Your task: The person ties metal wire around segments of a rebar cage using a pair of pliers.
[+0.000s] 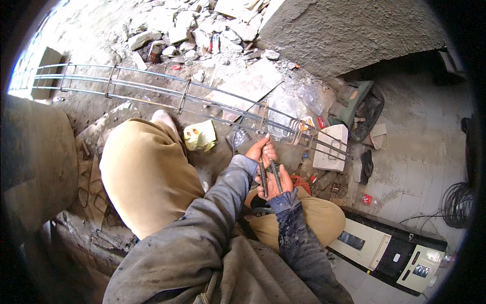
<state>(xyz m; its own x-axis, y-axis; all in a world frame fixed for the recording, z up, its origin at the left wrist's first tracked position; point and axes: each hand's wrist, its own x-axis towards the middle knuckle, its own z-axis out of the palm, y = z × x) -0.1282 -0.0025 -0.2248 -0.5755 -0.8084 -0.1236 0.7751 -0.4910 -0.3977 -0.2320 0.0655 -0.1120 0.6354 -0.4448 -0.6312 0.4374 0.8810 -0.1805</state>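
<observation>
A long cage of steel reinforcing bars (222,105) with square wire stirrups crosses in front of me. My right hand (280,183), palm up, holds the two dark handles of a pair of pincers (262,178) loosely spread. Just beyond it, my left hand (262,149) is at the upper end of the handles, its fingers curled close to the cage's nearest bar. Those fingers hide part of the tool's head, and I cannot tell what they pinch. Several rusty stirrups (296,132) are bunched on the bars to the right of my hands.
A white block (329,147) is under the cage's right end; another block (47,72) is at its far left. Broken rubble (186,34) lies beyond, beside a rough wall (353,34). A yellow wrapper (199,135), a green container (351,106) and coiled black cable (457,205) are around me.
</observation>
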